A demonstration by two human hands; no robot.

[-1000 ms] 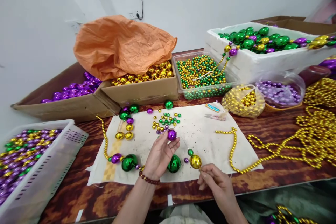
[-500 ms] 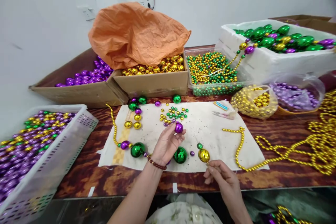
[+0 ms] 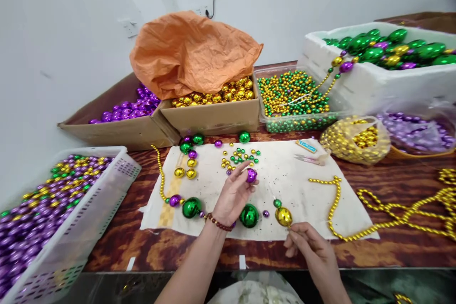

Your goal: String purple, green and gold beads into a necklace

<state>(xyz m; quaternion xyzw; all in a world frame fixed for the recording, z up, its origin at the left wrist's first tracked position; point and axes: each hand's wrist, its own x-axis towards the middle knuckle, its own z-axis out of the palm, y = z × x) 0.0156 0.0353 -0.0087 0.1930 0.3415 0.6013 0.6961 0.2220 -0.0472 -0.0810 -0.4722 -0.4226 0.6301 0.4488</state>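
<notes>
My left hand (image 3: 235, 194), with a brown beaded bracelet at the wrist, holds a shiny purple bead (image 3: 251, 175) between its fingers above the white cloth (image 3: 295, 175). To the right, my right hand (image 3: 309, 247) pinches just below a large gold bead (image 3: 284, 217). A small green bead (image 3: 277, 204) sits against the gold one, and a thin pale line sticks up from it; I cannot tell if it is needle or thread. A large green bead (image 3: 249, 215) and a small purple bead (image 3: 265, 213) lie between my hands. My left wrist partly covers a bead strand (image 3: 191, 207).
Loose small beads (image 3: 239, 156) lie mid-cloth, with snips (image 3: 309, 159) to the right. Gold bead chain (image 3: 338, 209) runs across the right side. Behind stand cardboard boxes (image 3: 210, 118), a clear bin (image 3: 302, 123) and a foam box (image 3: 338, 85). A white basket (image 3: 117, 190) stands left.
The view has shifted slightly, so everything appears a little further right and mostly lower. Both hands keep their grips. The pale line above the small green bead shows more clearly now.
</notes>
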